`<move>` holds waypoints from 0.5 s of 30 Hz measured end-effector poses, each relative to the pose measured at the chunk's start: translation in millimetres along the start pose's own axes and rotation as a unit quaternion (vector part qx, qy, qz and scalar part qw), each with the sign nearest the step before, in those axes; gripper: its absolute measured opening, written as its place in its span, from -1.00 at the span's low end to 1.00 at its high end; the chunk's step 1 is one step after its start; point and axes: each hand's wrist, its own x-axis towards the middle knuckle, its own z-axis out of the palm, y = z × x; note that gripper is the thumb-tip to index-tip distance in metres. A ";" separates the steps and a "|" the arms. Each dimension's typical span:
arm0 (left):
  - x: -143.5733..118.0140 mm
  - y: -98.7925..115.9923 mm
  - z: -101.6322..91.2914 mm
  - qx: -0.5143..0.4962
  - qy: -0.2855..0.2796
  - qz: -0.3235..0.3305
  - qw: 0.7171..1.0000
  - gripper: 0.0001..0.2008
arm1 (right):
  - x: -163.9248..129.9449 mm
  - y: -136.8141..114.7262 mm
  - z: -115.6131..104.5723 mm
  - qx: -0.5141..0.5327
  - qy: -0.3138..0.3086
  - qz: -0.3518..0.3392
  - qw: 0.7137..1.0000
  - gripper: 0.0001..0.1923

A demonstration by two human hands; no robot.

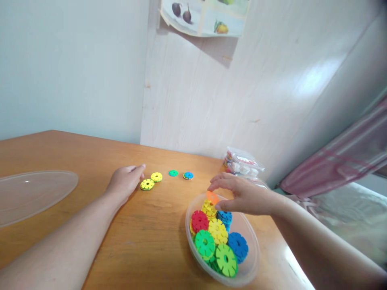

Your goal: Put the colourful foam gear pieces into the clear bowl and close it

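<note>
**Right hand (242, 196) right at the orange disc (212, 196)!**

And here we are over the clear bowl (253, 245), near the front of the worktop (145, 237). Our right hand curves its thumb and fingers around the orange disc at the bowl's far side; whether they pinch it, we cannot tell. Below it, notched discs crowd the bowl: a red disc (200, 216) on the left, yellow discs (222, 231) mid-bowl, green discs (201, 245) at the near side, blue discs (242, 249) on the right.

Over to our left hand (126, 182): fingers loosely curled at the worktop, just beside 2 yellow-faced discs (144, 186). Its palm is hidden, so we cannot say if it grasps anything. Farther right lie 1 green disc (171, 173) and 1 blue-topped pile (190, 175). Far left, a clear oval lid (33, 197); clear packs (245, 165) sit behind the bowl, near the wall (193, 100).
</note>
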 end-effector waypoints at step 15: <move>-1.3 4.0 -1.6 0.015 -0.002 -0.006 1.000 -0.53 | 49.7 24.3 2.6 0.001 0.042 0.042 0.998 -0.58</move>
